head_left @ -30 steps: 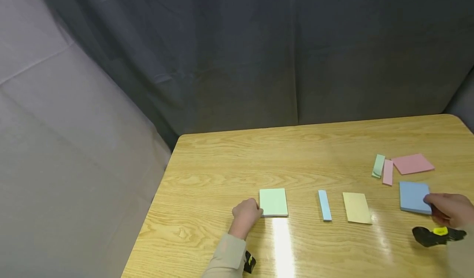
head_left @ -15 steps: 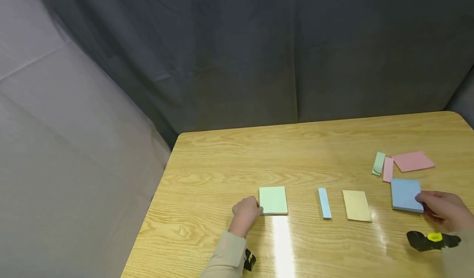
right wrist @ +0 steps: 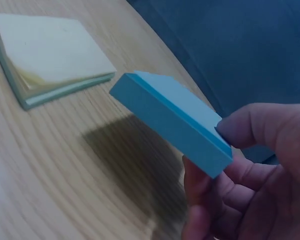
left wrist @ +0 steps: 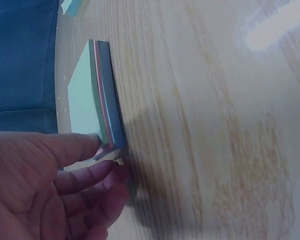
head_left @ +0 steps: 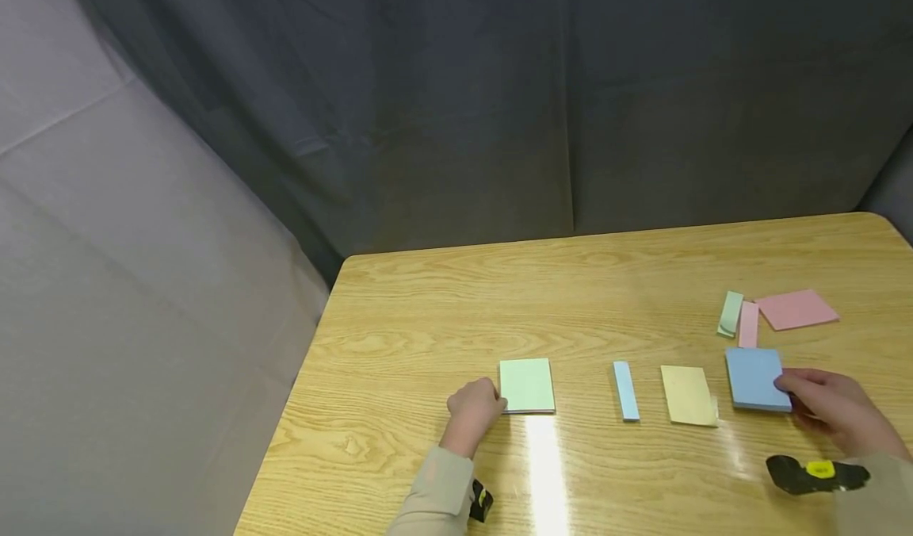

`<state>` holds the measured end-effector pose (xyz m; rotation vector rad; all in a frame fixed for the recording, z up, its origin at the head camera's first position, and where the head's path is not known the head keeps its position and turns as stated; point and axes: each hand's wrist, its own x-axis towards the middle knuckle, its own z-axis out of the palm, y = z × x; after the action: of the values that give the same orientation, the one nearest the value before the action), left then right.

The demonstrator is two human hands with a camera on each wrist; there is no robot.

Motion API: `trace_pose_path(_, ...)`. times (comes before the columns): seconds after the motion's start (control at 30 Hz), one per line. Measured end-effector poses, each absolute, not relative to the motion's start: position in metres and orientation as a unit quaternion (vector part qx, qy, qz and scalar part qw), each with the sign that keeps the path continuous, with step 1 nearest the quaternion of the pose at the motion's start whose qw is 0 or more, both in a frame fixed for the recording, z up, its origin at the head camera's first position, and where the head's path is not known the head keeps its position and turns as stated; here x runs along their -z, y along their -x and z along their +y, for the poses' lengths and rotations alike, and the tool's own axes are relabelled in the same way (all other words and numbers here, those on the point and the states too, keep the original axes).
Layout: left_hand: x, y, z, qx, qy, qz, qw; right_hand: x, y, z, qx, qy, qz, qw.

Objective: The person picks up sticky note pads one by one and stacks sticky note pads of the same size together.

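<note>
My right hand [head_left: 834, 405] pinches a thick square blue sticky note pad [head_left: 758, 379] by its right edge, thumb on top and fingers beneath. In the right wrist view the pad [right wrist: 172, 122] is tilted above the table, over its own shadow. My left hand [head_left: 474, 411] grips the near left corner of a stack of sticky note pads [head_left: 526, 385]. Seen from the left wrist, this stack [left wrist: 97, 95] has light green on top, then pink, then blue, with my thumb at the corner and my other fingers curled below it.
A yellow pad [head_left: 688, 395] lies left of the blue one; the right wrist view shows green beneath it. Further left is a narrow light blue pad [head_left: 625, 391]. Behind lie narrow green [head_left: 730, 314] and pink [head_left: 748, 324] pads and a pink rectangular pad [head_left: 796, 310].
My right hand has carried the blue sticky note pad leftward, toward the yellow pad. My left hand has stayed at the green-topped stack.
</note>
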<state>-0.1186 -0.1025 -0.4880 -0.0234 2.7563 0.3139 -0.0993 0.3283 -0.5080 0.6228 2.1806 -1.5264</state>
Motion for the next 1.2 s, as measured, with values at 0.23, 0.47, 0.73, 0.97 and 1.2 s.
trace_pose_path(0.23,0.488,0.119,-0.102,-0.112,0.011,0.976,0.185,0.501,0.102,0.313,0.53,-0.218,0.794,0.205)
trace_pose_path(0.47,0.488,0.118,-0.102,-0.113,0.008,0.977,0.181,0.497,0.101,0.301,0.523,-0.175,0.808,0.208)
trace_pose_path(0.73,0.488,0.119,-0.102,-0.108,0.008,0.976,0.189,0.493,0.102,0.291,0.519,-0.154,0.807,0.236)
trace_pose_path(0.97,0.488,0.12,-0.102,-0.111,0.006,0.976,0.189,0.495,0.099,0.277,0.513,-0.127,0.818,0.226)
trace_pose_path(1.2,0.488,0.119,-0.101,-0.115,0.009,0.974,0.193,0.498,0.099,0.264,0.504,-0.123,0.822,0.236)
